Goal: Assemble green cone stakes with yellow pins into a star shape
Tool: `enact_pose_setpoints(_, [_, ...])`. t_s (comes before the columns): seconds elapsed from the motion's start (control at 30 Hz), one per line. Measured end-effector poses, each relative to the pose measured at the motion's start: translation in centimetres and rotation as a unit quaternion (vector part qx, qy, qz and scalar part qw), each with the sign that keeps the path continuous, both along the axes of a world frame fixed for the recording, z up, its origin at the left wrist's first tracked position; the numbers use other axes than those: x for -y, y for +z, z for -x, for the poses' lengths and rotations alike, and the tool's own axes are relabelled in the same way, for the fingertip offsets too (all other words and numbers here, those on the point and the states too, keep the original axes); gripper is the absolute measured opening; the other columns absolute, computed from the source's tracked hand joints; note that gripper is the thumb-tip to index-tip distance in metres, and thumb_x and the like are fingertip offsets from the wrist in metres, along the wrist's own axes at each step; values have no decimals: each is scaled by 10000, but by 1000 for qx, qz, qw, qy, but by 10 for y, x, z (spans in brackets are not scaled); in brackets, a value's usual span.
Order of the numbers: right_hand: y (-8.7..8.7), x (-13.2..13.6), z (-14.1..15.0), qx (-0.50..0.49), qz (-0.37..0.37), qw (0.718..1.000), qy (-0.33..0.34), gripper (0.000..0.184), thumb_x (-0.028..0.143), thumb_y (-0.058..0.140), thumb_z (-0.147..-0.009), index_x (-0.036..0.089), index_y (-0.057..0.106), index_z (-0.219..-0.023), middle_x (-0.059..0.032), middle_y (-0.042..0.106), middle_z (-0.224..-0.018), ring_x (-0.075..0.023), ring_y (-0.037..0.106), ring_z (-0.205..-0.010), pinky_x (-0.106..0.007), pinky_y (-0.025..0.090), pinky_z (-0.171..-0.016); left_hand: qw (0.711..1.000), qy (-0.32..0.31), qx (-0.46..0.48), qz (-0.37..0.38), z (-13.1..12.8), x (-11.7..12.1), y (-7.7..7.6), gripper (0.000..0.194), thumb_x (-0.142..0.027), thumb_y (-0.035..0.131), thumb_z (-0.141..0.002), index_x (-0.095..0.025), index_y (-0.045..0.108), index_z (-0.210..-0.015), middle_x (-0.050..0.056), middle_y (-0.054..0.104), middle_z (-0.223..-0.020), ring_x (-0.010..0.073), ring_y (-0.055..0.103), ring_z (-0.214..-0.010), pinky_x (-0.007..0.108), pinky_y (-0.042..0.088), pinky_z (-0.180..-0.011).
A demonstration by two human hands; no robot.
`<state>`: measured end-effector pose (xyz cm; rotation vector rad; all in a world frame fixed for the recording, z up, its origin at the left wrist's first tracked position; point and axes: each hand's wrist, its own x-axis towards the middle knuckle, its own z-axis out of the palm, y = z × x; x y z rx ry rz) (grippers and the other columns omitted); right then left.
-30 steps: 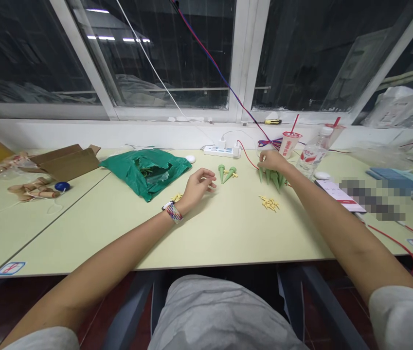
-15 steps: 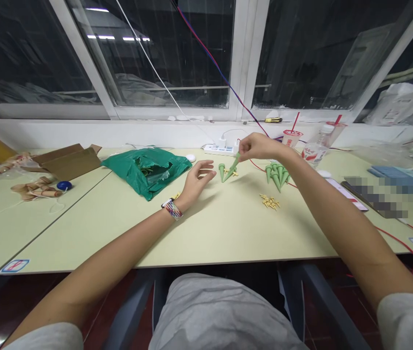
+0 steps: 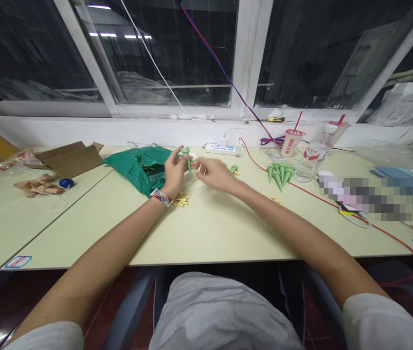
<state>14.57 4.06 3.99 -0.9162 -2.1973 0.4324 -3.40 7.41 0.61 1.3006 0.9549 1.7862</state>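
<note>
My left hand [image 3: 174, 171] is closed around a green cone-shaped piece [image 3: 188, 160], held upright with its wide cap on top and its point down. Close by on the right, my right hand [image 3: 214, 174] has its fingers curled together, slightly blurred; what they hold, if anything, cannot be made out. Small yellow pieces [image 3: 181, 200] lie in a heap beside my left wrist. Behind my right hand, another green piece [image 3: 234, 168] rests on the table. Several green cones [image 3: 281, 174] are piled further right, and more yellow bits [image 3: 275, 200] show partly past my right forearm.
A torn green plastic bag [image 3: 140, 165] lies left of my hands, near an open cardboard box [image 3: 70, 159] and wooden toy parts [image 3: 38, 187]. A power strip [image 3: 224, 148] sits at the back. On the right stand a bottle [image 3: 310, 158] and a drink cup [image 3: 292, 142]; a red cable [image 3: 315, 198] crosses there.
My right hand has moved left and down, close to my left hand. A green cone is now in my left hand, which was open and empty; it has shifted left and closed.
</note>
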Motion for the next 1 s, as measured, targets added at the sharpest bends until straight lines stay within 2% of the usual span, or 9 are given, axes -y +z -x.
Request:
enact_pose_setpoints(0.03, [-12,7,6,43,-4,998,47,150,129,619,-898,188,713,-999,-25,724,-928,-179,653,-840,-280,448,-760,1000,8,17,11,5,-3,0,505,-302,785,-860,-199,655,-1337,44,763,-904,148,722,-669,276,601,-661])
enact_pose_setpoints(0.1, [-34,18,15,97,-26,990,98,168,104,622,-897,197,730,-987,-52,724,-1039,-203,652,-980,-287,455,-819,998,22,47,31,11,-7,1,443,-256,745,-886,-213,650,-1317,31,756,-863,140,711,-647,259,584,-634])
enact_pose_setpoints(0.17, [-49,25,18,122,-44,986,103,178,112,597,-935,204,737,-994,-62,715,-1070,-215,635,-1034,-296,453,-834,996,28,68,49,13,-9,1,424,-226,711,-906,-223,631,-1322,18,746,-830,137,700,-626,252,569,-615])
enact_pose_setpoints(0.27, [-59,28,17,146,-68,984,77,191,108,564,-963,198,732,-957,-70,697,-1032,-224,618,-1026,-310,452,-827,994,27,81,69,11,-8,2,411,-206,670,-922,-213,605,-1328,18,740,-824,142,695,-616,254,559,-606])
enact_pose_setpoints(0.37, [-62,29,16,143,-90,984,48,202,103,558,-968,198,726,-1025,-77,683,-1051,-231,606,-1038,-324,462,-847,994,17,81,77,6,-5,3,395,-204,651,-919,-203,597,-1311,23,738,-831,146,696,-616,252,551,-599])
enact_pose_setpoints(0.47, [-63,30,17,132,-108,984,57,243,120,561,-985,210,719,-1145,-84,674,-1128,-235,592,-1073,-338,471,-910,994,7,77,78,3,-1,5,395,-211,656,-897,-204,595,-1287,23,738,-834,147,693,-609,246,540,-587])
enact_pose_setpoints(0.63, [-64,30,16,135,-111,983,57,163,158,592,-979,200,726,-1062,-88,665,-1073,-242,586,-1035,-354,478,-900,994,-4,73,84,3,2,7,389,-211,679,-825,-209,604,-1207,20,733,-811,145,678,-608,234,523,-574])
enact_pose_setpoints(0.83, [-65,40,-22,102,-100,989,30,100,115,622,-930,200,674,-917,-71,671,-1003,-221,600,-980,-333,477,-816,992,-65,45,95,-1,10,10,240,-212,635,-735,-160,652,-968,37,684,-742,113,556,-518,206,418,-466])
enact_pose_setpoints(1.0, [-62,52,-52,100,-108,986,72,134,82,618,-928,208,657,-903,-48,730,-968,-202,631,-954,-313,475,-805,981,-159,38,107,-7,18,11,290,-215,620,-714,-141,666,-991,5,594,-691,76,397,-444,195,290,-404])
